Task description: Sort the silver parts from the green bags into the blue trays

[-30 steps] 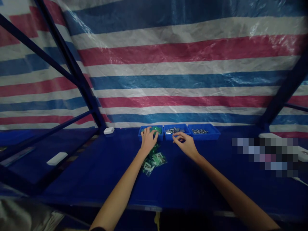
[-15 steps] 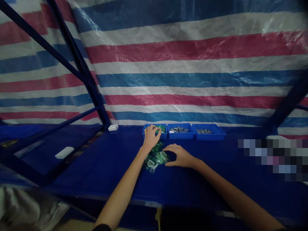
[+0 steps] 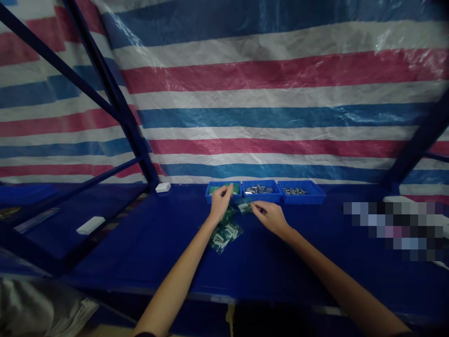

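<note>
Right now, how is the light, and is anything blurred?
Head view: glare patches on the striped tarp; the blue table is dim; parts in the blue trays are too small to make out; a pixelated block masks its right end.

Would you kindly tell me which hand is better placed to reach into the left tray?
Left, probably: the left hand has its fingertips at the left tray, while the right hand lies farther right, pinching a small bag.

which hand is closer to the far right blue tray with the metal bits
Right. The right hand is on the table in front of the middle tray, just left of the far right tray. The left hand is at the leftmost tray, farther off.
</note>
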A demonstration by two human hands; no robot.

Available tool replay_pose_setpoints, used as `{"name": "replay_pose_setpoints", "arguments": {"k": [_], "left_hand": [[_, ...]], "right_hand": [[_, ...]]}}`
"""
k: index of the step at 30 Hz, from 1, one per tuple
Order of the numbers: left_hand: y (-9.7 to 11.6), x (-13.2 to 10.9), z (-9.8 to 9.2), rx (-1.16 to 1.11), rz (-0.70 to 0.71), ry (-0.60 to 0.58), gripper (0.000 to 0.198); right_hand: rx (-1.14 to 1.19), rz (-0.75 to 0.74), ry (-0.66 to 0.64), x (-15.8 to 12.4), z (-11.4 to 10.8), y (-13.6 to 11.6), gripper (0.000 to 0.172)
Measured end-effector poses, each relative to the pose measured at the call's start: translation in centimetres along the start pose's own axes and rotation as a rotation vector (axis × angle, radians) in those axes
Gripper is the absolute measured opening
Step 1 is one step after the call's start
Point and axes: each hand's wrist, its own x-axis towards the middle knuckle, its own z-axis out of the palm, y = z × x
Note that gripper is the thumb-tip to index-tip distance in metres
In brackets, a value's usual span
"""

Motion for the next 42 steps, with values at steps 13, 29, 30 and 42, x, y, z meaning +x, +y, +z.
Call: {"name": "replay_pose_setpoints", "arguments": {"k": [13, 29, 30, 42], "left_hand": [[0.9, -1.4, 2.3, -0.225, -0.174, -0.325, 0.042], [0.4, -1.2, 2.1, 0.025, 0.323, -0.125, 0.014], [0.4, -1.2, 2.0, 0.084, 0.377, -0.119, 0.013], [-0.4, 0.8, -0.6, 0.271, 0.303, 0.158, 0.016]], "right_hand": [[0.135, -0.165, 0.173, 0.2, -0.5, 0.7, 0.028], [0.319, -0.052, 0.346, 1.1, -0.4, 1.2, 0.01], [0.262, -0.102, 0.349, 1.1, -0.6, 1.3, 0.007], [0.168, -0.008, 0.272, 0.7, -0.3, 1.1, 0.031]]}}
